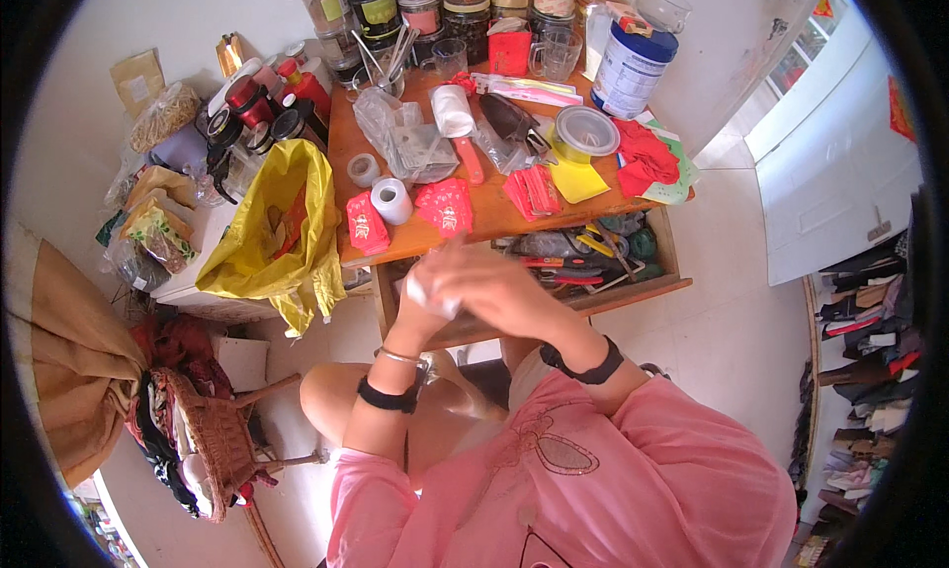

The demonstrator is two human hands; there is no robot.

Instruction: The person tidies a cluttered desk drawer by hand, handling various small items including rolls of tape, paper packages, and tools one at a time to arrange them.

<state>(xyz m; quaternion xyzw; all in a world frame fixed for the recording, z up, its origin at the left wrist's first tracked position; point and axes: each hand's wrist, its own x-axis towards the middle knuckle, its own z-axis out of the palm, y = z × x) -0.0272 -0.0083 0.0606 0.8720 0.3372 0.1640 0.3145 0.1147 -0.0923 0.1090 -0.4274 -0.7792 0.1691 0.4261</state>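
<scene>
My left hand and my right hand meet over the open wooden drawer, at the front of the table. A crumpled white piece, perhaps tissue, is caught between them against the base of my left hand. My right hand lies over it, blurred by motion. Most of my left hand's fingers are hidden. Just beyond them, red printed envelopes lie on the wooden table, with a white roll beside another stack of red envelopes.
Pliers and other tools fill the drawer's right part. A yellow plastic bag hangs open at the left. Jars line the back, near a blue-lidded can. A wicker chair with clothes stands lower left.
</scene>
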